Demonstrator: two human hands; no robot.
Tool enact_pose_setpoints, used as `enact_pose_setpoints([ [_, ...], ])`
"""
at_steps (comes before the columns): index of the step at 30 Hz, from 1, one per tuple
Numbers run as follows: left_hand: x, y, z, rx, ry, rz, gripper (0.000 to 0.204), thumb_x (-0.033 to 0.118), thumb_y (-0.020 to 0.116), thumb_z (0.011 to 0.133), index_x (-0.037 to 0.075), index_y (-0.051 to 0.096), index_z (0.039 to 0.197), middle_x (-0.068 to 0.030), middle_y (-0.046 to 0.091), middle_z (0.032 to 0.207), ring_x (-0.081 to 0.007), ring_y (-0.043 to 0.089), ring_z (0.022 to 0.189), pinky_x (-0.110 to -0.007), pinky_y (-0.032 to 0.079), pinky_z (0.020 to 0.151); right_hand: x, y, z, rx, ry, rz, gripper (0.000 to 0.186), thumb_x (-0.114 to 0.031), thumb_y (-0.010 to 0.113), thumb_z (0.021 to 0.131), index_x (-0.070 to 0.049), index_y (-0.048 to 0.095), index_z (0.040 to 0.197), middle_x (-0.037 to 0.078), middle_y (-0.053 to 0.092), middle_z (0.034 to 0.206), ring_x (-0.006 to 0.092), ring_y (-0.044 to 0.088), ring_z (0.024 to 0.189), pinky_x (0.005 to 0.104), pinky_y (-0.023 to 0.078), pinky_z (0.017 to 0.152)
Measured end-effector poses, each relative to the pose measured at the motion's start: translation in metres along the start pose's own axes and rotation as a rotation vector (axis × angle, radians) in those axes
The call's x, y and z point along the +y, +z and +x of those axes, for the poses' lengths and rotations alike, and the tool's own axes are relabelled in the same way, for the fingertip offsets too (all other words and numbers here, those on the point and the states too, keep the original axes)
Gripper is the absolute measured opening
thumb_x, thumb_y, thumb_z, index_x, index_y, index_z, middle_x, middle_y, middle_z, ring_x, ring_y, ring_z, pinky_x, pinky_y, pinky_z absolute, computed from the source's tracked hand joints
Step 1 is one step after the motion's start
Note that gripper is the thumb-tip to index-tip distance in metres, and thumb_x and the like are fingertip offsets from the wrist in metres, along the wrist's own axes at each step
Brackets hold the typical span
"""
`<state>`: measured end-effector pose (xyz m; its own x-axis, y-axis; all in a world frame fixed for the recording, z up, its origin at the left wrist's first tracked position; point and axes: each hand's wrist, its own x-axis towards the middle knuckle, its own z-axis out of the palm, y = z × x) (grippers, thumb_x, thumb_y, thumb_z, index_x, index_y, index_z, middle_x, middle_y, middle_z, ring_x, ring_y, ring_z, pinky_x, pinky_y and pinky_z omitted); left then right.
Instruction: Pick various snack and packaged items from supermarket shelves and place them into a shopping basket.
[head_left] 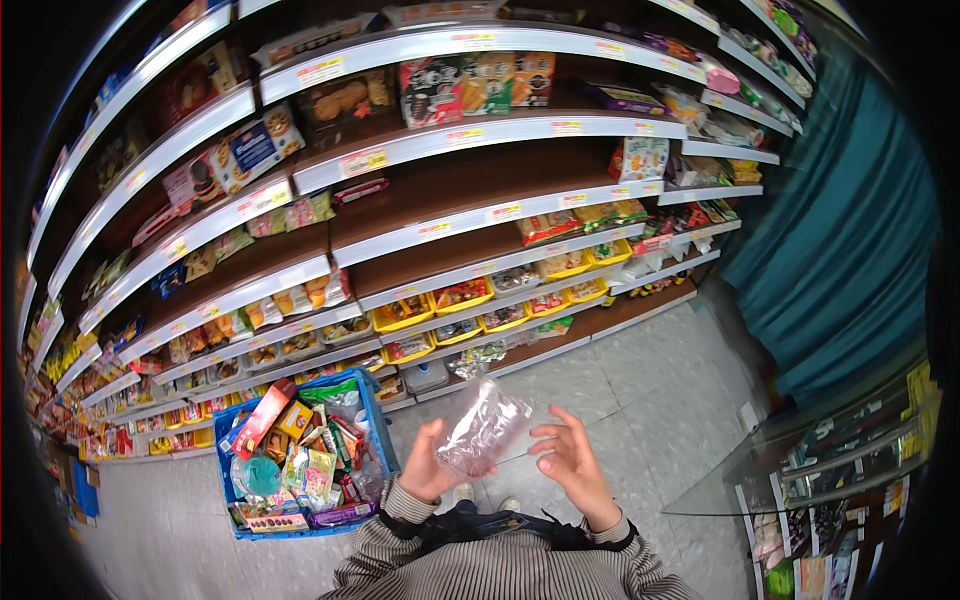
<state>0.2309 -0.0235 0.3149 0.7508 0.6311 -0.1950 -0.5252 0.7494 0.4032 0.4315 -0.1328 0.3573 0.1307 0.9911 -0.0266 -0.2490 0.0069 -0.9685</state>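
My left hand [428, 466] is closed on the lower left side of a clear, crinkly plastic package [486, 425], tilted in front of my body. Glare on the film hides what the package holds, if anything. Just right of it, my right hand [572, 460] has its fingers apart and holds nothing. On the floor to my left stands a blue crate [383, 425], heaped with packaged snacks. A red box [263, 418], a round turquoise container [259, 474] and a purple packet [343, 514] lie among them.
Ahead, long curved shelves [480, 135] carry boxed and bagged snacks. Several yellow bins [402, 315] line the lower tiers. A teal curtain [830, 230] hangs at the right. A clear curved panel [800, 470] and another rack [830, 530] stand at the lower right. Grey tiles [640, 380] cover the floor.
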Motion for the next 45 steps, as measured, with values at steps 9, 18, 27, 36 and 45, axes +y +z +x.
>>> enact_pose_setpoints([
  [9, -0.081, 0.036, 0.058, -0.184, -0.432, 0.384, 0.062, 0.050, 0.033, 0.093, 0.004, 0.036, 0.134, -0.0150, 0.054, 0.121, -0.0309, 0.057, 0.100, -0.042, 0.049, 0.081, -0.002, -0.065, -0.032, 0.219, -0.193, 0.030, 0.071, -0.013, 0.070, 0.080, -0.007, 0.026, 0.136, 0.009, 0.045, 0.118, 0.0174, 0.047, 0.110, 0.0332, 0.038, 0.094],
  [18, -0.116, 0.077, 0.113, -0.254, -0.409, 0.451, 0.064, 0.046, 0.037, 0.094, 0.003, 0.026, 0.140, -0.0141, 0.044, 0.134, -0.0257, 0.045, 0.122, -0.047, 0.038, 0.100, -0.018, -0.123, -0.039, 0.526, -0.110, -0.059, 0.064, -0.007, 0.061, 0.085, -0.007, 0.025, 0.138, 0.007, 0.047, 0.107, 0.0140, 0.051, 0.094, 0.0290, 0.045, 0.082],
  [27, -0.118, 0.103, 0.228, -0.285, -0.718, 0.054, 0.085, 0.060, 0.036, 0.081, 0.004, 0.022, 0.143, -0.0206, 0.031, 0.143, -0.0427, 0.033, 0.129, -0.060, 0.024, 0.105, -0.030, -0.191, 0.010, 0.575, -0.182, 0.113, 0.071, 0.005, 0.061, 0.082, -0.008, 0.023, 0.140, 0.009, 0.038, 0.114, 0.0115, 0.053, 0.086, 0.0230, 0.046, 0.073],
  [36, -0.114, 0.140, 0.387, -0.388, -0.428, 0.525, 0.083, 0.030, 0.061, 0.079, 0.004, 0.016, 0.143, -0.0135, 0.031, 0.143, -0.0281, 0.037, 0.129, -0.045, 0.030, 0.106, -0.044, -0.298, 0.111, 0.738, -0.344, -0.149, 0.029, 0.001, 0.064, 0.081, -0.001, 0.050, 0.106, 0.005, 0.053, 0.097, 0.0086, 0.054, 0.080, 0.0214, 0.046, 0.070],
  [45, -0.163, 0.198, 0.500, -0.590, 0.261, 1.193, 0.074, 0.015, 0.069, 0.080, 0.004, 0.025, 0.138, -0.0148, 0.039, 0.131, -0.0251, 0.041, 0.124, -0.038, 0.036, 0.101, -0.071, -0.385, 0.173, 0.884, -0.106, -0.163, 0.035, 0.001, 0.063, 0.080, 0.000, 0.049, 0.112, 0.011, 0.058, 0.106, 0.0157, 0.058, 0.095, 0.0268, 0.049, 0.076],
])
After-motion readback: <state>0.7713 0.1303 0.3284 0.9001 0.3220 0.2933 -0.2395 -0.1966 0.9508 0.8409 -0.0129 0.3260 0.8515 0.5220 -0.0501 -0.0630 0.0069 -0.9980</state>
